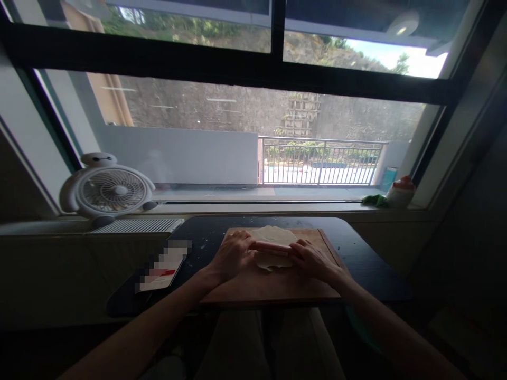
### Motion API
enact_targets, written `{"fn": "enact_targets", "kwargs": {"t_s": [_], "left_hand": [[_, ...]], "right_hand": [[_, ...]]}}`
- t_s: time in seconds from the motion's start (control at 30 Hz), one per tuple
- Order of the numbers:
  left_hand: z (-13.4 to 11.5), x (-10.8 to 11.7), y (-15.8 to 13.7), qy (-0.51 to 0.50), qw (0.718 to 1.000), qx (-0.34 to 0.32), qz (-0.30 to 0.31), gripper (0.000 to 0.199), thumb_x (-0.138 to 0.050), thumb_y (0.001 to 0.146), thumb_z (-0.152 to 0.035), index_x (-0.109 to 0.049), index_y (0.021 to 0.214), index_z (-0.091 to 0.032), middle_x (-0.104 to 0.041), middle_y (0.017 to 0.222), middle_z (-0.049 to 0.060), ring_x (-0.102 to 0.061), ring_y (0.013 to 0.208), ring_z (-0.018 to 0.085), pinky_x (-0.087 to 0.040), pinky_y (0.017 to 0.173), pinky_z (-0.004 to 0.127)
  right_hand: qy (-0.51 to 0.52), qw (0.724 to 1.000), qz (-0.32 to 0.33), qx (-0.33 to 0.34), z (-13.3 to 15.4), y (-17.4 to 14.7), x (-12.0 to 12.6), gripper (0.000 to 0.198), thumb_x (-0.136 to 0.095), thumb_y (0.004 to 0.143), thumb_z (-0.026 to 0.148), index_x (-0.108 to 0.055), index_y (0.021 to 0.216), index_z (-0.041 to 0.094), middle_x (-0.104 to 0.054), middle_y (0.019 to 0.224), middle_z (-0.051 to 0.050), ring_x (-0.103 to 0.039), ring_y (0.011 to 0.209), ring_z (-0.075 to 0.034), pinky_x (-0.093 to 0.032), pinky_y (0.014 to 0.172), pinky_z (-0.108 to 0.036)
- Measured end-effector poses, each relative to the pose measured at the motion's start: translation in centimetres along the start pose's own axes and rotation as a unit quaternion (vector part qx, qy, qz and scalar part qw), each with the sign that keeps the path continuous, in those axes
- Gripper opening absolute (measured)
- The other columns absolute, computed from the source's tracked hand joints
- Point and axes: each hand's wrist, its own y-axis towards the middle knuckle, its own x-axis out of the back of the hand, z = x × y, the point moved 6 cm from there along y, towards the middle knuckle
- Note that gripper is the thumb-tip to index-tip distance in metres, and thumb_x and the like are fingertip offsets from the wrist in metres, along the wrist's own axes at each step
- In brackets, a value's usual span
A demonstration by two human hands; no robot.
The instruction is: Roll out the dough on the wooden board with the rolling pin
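A pinkish rolling pin [272,247] lies across a flattened sheet of pale dough [273,234]. My left hand [236,252] is closed round its left end, and my right hand [311,257] grips the right end. Dough shows both beyond the pin and on the near side, where its edge is uneven. Under it is a wooden board [253,287], resting on a dark table [362,269]. My fingertips are partly hidden behind the pin and the backs of my hands.
On the table's left lies a partly blurred packet or paper [162,270]. A white fan [114,190] stands left by the window. A bottle with an orange top [401,193] and a green cloth [374,200] sit on the right of the sill. Small pale specks dot the tabletop.
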Motion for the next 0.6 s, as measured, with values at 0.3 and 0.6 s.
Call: {"fn": "enact_targets", "kwargs": {"t_s": [0.3,0.6], "left_hand": [[-2.6,-2.3,0.4,0.104,0.983,-0.126,0.088,0.014,-0.054,0.072,-0.015,-0.059,0.084,-0.019,-0.061,0.091,0.007,-0.053,0.091,0.023,-0.035,0.091,0.039],[-2.3,-3.1,1.0,0.132,0.973,-0.176,0.070,0.012,-0.048,0.082,-0.018,-0.059,0.079,-0.018,-0.063,0.085,0.006,-0.057,0.079,0.019,-0.041,0.081,0.035]], "right_hand": [[-0.054,0.991,-0.052,-0.109,-3.9,-1.1,0.8,0.030,-0.041,0.087,0.046,-0.058,0.088,0.021,-0.057,0.089,-0.005,-0.052,0.087,-0.018,-0.035,0.076,-0.028],[-0.054,0.988,-0.064,-0.134,-5.0,-1.4,0.2,0.030,-0.041,0.087,0.047,-0.058,0.088,0.022,-0.056,0.088,-0.005,-0.050,0.088,-0.019,-0.034,0.076,-0.029]]}}
